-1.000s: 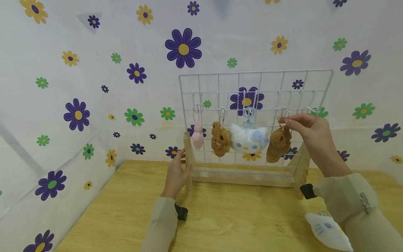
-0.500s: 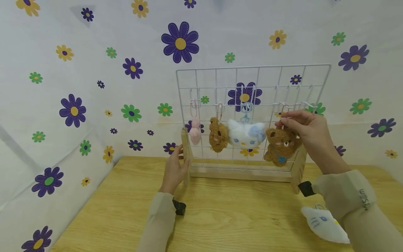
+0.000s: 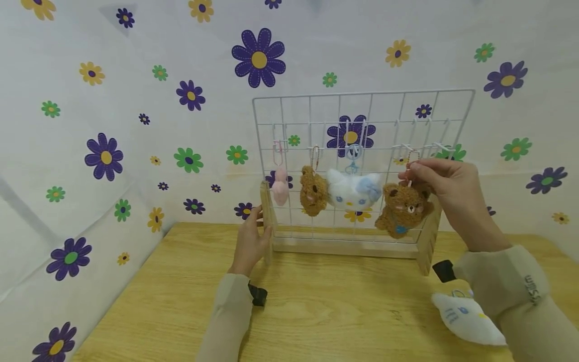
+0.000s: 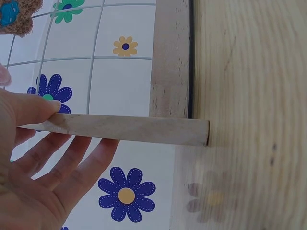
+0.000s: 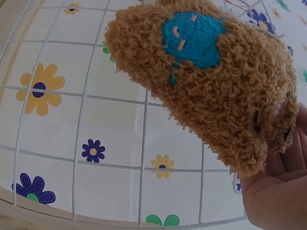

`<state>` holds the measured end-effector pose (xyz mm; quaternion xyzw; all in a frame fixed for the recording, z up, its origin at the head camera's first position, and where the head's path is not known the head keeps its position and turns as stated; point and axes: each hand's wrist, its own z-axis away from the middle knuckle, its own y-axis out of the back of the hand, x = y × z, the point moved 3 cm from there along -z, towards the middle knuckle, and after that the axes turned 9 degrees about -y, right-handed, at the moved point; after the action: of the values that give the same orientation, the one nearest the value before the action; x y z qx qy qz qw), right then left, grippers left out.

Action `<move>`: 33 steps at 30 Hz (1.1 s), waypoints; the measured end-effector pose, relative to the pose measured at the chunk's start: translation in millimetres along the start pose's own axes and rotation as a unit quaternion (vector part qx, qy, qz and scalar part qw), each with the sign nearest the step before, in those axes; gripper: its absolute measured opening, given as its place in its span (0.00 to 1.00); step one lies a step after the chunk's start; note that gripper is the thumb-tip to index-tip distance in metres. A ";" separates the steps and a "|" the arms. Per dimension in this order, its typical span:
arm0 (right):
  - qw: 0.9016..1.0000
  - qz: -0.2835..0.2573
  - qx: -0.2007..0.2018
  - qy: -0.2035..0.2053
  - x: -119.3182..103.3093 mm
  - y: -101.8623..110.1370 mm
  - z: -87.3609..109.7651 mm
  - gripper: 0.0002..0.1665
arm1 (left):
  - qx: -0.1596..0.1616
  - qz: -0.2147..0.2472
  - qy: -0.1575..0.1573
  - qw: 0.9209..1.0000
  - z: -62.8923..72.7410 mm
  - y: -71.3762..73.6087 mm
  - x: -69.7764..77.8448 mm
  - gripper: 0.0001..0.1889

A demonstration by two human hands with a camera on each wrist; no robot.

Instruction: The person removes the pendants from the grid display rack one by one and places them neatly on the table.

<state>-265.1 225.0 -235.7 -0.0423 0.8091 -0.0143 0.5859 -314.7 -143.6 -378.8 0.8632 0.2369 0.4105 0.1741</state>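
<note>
My right hand [image 3: 459,198] pinches the top of a brown bear plush keychain [image 3: 402,208] just below a hook on the right of the white wire rack. Its bead chain [image 3: 413,154] loops up to that hook. The right wrist view shows the fuzzy bear [image 5: 201,86] close up, with a blue patch. At the rack's left end, my left hand [image 3: 250,244] grips the wooden leg [image 4: 139,129], thumb on one side and fingers on the other. A white cat plush [image 3: 354,191], another brown bear plush [image 3: 313,193] and a pink plush [image 3: 280,188] hang from the rack.
One more white cat plush [image 3: 466,317] lies on the wooden table [image 3: 325,306] by my right forearm, partly hidden by the sleeve. Extra white hooks [image 3: 445,147] project at the rack's right. A flower-patterned sheet [image 3: 203,40] stands behind.
The bear at my right hand has turned from its plain back to its face and blue patch. My left hand keeps its hold on the leg. The head view has tilted slightly down.
</note>
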 end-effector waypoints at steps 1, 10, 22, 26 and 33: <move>1.000 -0.003 0.002 0.002 -1.4 0.1 1.1 0.07 | 0.000 0.001 0.001 1.000 -0.3 -0.1 0.2 0.27; 0.999 0.025 0.039 0.002 -14.0 -0.3 16.5 0.09 | 0.001 0.007 -0.013 1.000 3.2 2.3 0.0 0.27; 0.976 0.207 0.059 -0.034 -19.2 0.8 36.4 0.11 | -0.004 0.014 -0.018 1.000 5.6 4.7 0.2 0.27; 0.976 0.209 0.044 -0.034 -15.3 2.3 38.0 0.10 | -0.007 0.013 -0.012 1.000 5.0 5.0 1.3 0.27; 0.982 0.185 0.018 -0.039 -9.7 7.3 37.1 0.10 | -0.005 0.004 -0.012 1.000 4.3 5.2 2.5 0.27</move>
<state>-227.3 234.1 -238.7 0.1179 0.7791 0.0810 0.6104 -308.5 -147.0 -377.3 0.8682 0.2288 0.4019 0.1798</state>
